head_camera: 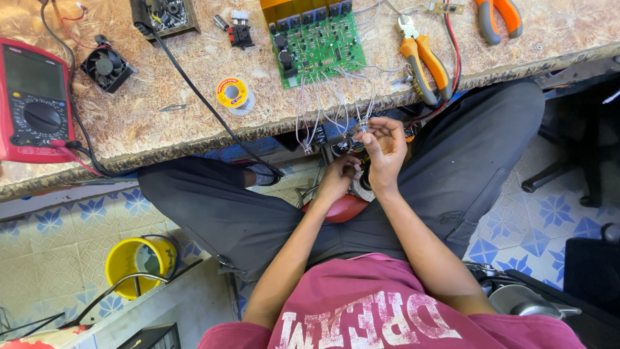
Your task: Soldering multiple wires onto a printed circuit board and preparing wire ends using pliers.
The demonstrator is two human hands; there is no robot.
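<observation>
Head view: right hand (pixel 386 150) is raised just below the surface (pixel 161 123) edge, fingers pinched closed on the ends of a bundle of thin white wires (pixel 336 97). The wires hang over the edge from the green circuit board (pixel 320 42) lying on the surface. Left hand (pixel 339 178) sits lower, just beside the right, fingers curled; can't tell whether it grips anything. A red rounded object (pixel 345 208) rests on the lap under both hands. On the surface: orange-handled pliers (pixel 426 61) right of the board, solder spool (pixel 232 94) left of it, small black fan (pixel 106 68), red multimeter (pixel 29 100) at far left. Yellow bucket (pixel 139 262) on the floor.
</observation>
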